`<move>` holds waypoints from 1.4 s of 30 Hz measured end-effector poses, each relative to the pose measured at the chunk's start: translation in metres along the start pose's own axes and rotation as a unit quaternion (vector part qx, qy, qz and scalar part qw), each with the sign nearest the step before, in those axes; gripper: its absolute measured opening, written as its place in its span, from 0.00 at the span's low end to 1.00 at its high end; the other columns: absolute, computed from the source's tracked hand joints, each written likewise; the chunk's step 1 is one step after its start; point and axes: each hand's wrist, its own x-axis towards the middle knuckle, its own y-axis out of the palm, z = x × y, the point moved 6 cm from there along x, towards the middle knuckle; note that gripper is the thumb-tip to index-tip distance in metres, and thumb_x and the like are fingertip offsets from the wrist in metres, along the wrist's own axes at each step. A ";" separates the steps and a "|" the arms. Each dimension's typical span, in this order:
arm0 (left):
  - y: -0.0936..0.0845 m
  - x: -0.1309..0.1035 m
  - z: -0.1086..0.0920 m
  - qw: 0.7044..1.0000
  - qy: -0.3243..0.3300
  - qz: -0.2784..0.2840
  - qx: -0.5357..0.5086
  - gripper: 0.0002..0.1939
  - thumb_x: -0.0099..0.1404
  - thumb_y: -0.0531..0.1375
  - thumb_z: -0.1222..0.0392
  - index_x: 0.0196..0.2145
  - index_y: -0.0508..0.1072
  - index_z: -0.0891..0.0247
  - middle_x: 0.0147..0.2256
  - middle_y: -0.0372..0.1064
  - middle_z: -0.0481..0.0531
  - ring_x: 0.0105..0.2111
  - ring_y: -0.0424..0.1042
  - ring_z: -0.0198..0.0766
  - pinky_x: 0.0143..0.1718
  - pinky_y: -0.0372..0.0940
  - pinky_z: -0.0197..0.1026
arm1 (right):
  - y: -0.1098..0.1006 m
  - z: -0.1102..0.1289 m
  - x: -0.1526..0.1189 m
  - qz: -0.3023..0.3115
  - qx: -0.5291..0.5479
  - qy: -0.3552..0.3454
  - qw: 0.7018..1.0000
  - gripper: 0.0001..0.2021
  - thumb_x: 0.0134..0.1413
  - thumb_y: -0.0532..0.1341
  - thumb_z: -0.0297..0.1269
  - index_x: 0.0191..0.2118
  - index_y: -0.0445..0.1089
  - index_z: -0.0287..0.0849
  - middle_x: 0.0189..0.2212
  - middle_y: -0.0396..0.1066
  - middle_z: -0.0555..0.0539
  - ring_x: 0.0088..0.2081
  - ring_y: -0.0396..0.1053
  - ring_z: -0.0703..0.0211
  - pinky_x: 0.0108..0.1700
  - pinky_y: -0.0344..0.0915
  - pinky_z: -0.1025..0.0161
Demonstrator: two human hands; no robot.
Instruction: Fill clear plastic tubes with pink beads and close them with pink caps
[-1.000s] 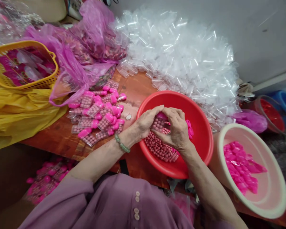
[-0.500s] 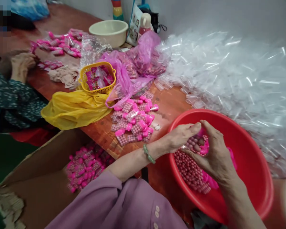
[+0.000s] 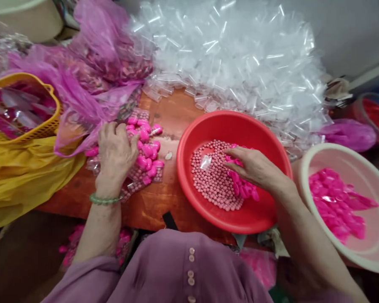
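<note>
My left hand (image 3: 116, 149), with a green bead bracelet, lies over the pile of small clear containers with pink caps (image 3: 148, 153); its fingers are spread and bent, and nothing held shows. Inside the red basin (image 3: 189, 198), my right hand (image 3: 249, 164) reaches onto bright pink caps (image 3: 244, 187), fingers slightly apart, touching them. Small pink beads (image 3: 214, 185) cover the basin's left part. One clear container (image 3: 205, 162) lies on the beads.
Behind the basin rises a heap of clear containers (image 3: 240, 54). A cream tub (image 3: 306, 164) with pink pieces stands at right. On the left are a yellow basket (image 3: 34, 130), a yellow bag (image 3: 28, 176) and a purple bag (image 3: 97, 25). A cardboard box is below.
The view has swung right. My hands, together above the basin before, have parted: my left hand moved to the capped containers, my right hand down onto the loose caps. A clear container now lies on the beads.
</note>
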 end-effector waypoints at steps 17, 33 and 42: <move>0.058 -0.043 -0.107 0.950 -0.003 0.085 -0.301 0.25 0.61 0.57 0.67 0.57 0.66 0.61 0.61 0.63 0.60 0.64 0.59 0.49 0.66 0.54 0.56 | 0.043 -0.021 0.056 0.045 -0.036 0.028 0.998 0.11 0.58 0.60 0.33 0.47 0.72 0.38 0.44 0.70 0.37 0.45 0.67 0.47 0.48 0.66 0.50; 0.060 -0.049 -0.102 0.915 -0.092 0.077 -0.386 0.30 0.55 0.55 0.72 0.56 0.67 0.61 0.57 0.68 0.56 0.60 0.65 0.45 0.65 0.58 0.52 | 0.072 -0.032 0.065 0.043 0.019 -0.012 0.999 0.08 0.59 0.63 0.38 0.41 0.78 0.43 0.48 0.69 0.40 0.49 0.66 0.48 0.54 0.62 0.47; 0.067 -0.049 -0.096 0.913 -0.081 0.089 -0.389 0.31 0.56 0.55 0.71 0.58 0.65 0.59 0.59 0.66 0.54 0.61 0.64 0.45 0.66 0.57 0.51 | 0.089 0.045 0.009 0.116 0.137 -0.123 0.976 0.07 0.59 0.63 0.35 0.41 0.78 0.42 0.48 0.72 0.39 0.49 0.68 0.53 0.54 0.65 0.51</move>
